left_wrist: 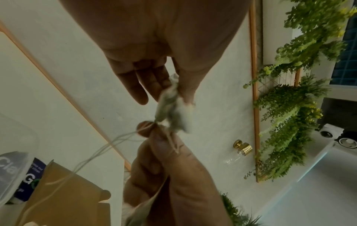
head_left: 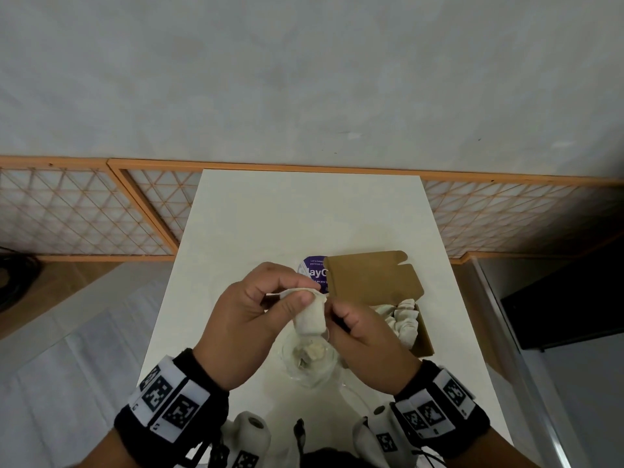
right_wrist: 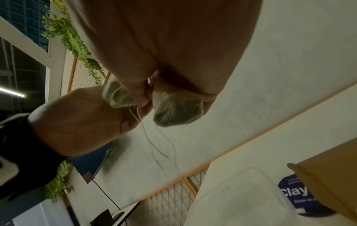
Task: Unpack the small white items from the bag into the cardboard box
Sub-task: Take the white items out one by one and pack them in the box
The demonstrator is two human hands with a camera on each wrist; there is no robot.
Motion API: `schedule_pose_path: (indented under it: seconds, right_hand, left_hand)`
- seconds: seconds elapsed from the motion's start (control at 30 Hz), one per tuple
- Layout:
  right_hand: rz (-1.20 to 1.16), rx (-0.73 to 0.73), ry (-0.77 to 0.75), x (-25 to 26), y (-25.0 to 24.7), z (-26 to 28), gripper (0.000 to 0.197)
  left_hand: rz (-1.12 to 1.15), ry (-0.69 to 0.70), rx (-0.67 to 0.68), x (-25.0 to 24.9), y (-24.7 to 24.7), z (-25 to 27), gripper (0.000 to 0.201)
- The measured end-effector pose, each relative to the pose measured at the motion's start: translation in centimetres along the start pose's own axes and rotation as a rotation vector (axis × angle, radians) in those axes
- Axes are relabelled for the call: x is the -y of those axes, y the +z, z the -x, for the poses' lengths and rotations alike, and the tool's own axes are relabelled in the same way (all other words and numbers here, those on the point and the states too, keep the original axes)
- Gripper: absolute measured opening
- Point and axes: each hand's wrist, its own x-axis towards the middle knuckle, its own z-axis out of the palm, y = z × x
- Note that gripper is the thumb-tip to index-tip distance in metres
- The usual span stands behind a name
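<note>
The task looks partly done. Several white sachets (head_left: 403, 319) already lie heaped in the box (head_left: 426, 342), which sits near the right edge of the table (head_left: 236, 231) with its brown lid (head_left: 371, 278) standing open on the far side. More remain: a clear bag (head_left: 309, 363) rests on the table near its front edge, just below the hands, and a few pale pieces show through it.

Both hands are raised over the bag, working on one sachet (head_left: 310, 317). The left hand (head_left: 250, 319) pinches its upper end between thumb and curled fingers. The right hand (head_left: 363, 329) has its fingers curled in against the sachet's right side; in the left wrist view its fingertips (left_wrist: 146, 126) pinch thin threads (left_wrist: 92, 159) that trail off the sachet, so it seems to be freeing or untangling them. The right wrist view shows what may be two small pouches close together at the fingers, with threads hanging loose below; whether they are tied to each other cannot be told.

A purple label (head_left: 317, 271) lies on the table behind the hands, partly hidden by the lid.

What is left, as I judge it: separate this sachet, set it in the box to the right, then empty the rest of the bag in the same way.
</note>
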Motion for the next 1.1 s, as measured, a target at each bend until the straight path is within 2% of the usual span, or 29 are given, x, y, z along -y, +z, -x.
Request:
schedule_pose_path:
  seconds: [0.07, 0.17, 0.23, 0.37, 0.47, 0.57, 0.7, 0.77, 0.9, 1.0, 1.1]
  right_hand:
    - [0.02, 0.013, 0.016, -0.4, 0.2, 0.2, 0.018]
    - [0.072, 0.005, 0.069, -1.0, 0.4, 0.3, 0.033]
    - [0.011, -0.028, 0.15, -1.3, 0.1, 0.4, 0.03]
    - [-0.182, -0.125, 0.284, 0.1, -1.5, 0.4, 0.037]
    - [-0.334, -0.182, 0.227, 1.2, -2.5, 0.0, 0.044]
    - [-0.297, -0.206, 0.159, 1.7, -2.9, 0.0, 0.044]
    - [-0.215, -0.2, 0.087, 2.7, -2.6, 0.2, 0.044]
    - [-0.186, -0.207, 0.07, 2.9, -2.2, 0.2, 0.041]
    - [-0.166, -0.246, 0.033, 3.3, -1.9, 0.1, 0.035]
    - [-0.221, -0.284, 0.054, 3.4, -2.5, -0.2, 0.031]
    - [-0.204, -0.259, 0.125, 3.0, -3.5, -0.7, 0.032]
  left_hand:
    - [0.038, 0.031, 0.02, -0.7, -0.3, -0.2, 0.011]
    - [0.151, 0.017, 0.013, -2.0, -0.6, -0.4, 0.012]
    - [0.169, 0.018, 0.024, -2.4, -0.9, -0.4, 0.014]
    - [0.203, -0.138, 0.087, -1.3, -1.5, -0.2, 0.021]
    - [0.046, -0.222, 0.221, 0.5, -1.7, 0.4, 0.011]
    - [-0.024, -0.278, 0.305, 1.4, -1.1, 0.8, 0.029]
    - [-0.014, -0.305, 0.384, 1.3, 0.7, 0.3, 0.038]
    - [-0.021, -0.288, 0.382, 1.5, 1.5, -0.1, 0.04]
    - [-0.082, -0.237, 0.342, 1.5, 2.1, -0.2, 0.025]
    - [-0.099, -0.23, 0.311, 1.5, 2.1, 0.0, 0.004]
    - [-0.121, -0.217, 0.301, 1.5, 1.8, 0.3, 0.005]
